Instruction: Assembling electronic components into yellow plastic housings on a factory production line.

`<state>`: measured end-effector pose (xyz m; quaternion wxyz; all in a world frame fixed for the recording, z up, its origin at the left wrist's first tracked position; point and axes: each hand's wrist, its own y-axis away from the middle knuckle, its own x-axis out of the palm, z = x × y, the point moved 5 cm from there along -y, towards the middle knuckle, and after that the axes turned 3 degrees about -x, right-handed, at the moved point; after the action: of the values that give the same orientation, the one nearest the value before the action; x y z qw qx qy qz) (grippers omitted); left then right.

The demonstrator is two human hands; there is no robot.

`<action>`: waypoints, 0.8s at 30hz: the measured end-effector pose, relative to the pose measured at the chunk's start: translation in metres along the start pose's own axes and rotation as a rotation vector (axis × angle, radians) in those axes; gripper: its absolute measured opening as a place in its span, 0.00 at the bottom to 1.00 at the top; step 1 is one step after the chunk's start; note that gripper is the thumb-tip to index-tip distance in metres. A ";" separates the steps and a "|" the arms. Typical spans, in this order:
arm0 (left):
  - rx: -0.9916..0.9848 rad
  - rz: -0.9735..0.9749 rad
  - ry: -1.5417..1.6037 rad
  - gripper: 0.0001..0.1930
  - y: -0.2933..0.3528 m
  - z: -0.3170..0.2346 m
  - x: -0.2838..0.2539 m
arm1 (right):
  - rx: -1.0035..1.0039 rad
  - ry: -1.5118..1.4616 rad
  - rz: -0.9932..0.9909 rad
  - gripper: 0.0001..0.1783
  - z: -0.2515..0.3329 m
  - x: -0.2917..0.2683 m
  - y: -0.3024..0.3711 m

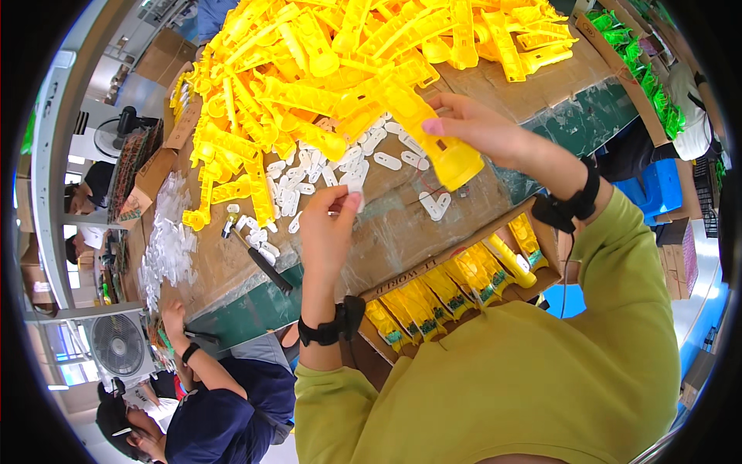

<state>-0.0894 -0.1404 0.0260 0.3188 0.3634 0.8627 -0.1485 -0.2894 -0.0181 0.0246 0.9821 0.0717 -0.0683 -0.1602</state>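
My right hand [483,133] grips a long yellow plastic shell [454,164], its thumb on the edge and the shell's rounded end pointing towards me. My left hand [325,228] pinches a small white plastic piece [355,193] between thumb and fingertips, to the left of the shell and apart from it. Between and beyond my hands lie many loose white oval plates [386,161] with holes. Behind them rises a large heap of similar yellow shells [309,93]. Two white plates [434,206] lie by themselves below the held shell.
Cardboard [386,232] covers the green table. A black-handled hammer-like tool [267,267] lies near its front edge. An open carton [464,282] of yellow parts stands against me. Clear plastic pieces [170,240] spread at left, beside a co-worker [224,410]. Green parts [641,85] fill a box at right.
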 end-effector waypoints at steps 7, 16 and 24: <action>-0.028 -0.038 0.506 0.11 0.036 -0.072 0.009 | -0.482 -0.037 -0.155 0.22 0.022 0.069 0.042; 0.000 -0.042 0.480 0.08 0.051 -0.078 -0.004 | -0.589 0.355 -0.280 0.22 0.033 0.085 0.060; 0.188 -0.211 0.301 0.08 0.059 -0.083 -0.006 | -0.640 0.156 -0.283 0.21 0.030 0.089 0.056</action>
<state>-0.0804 -0.0623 0.0908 0.1337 0.3171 0.9163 -0.2048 -0.1934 0.0022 0.0725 0.9251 -0.2187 0.0711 -0.3022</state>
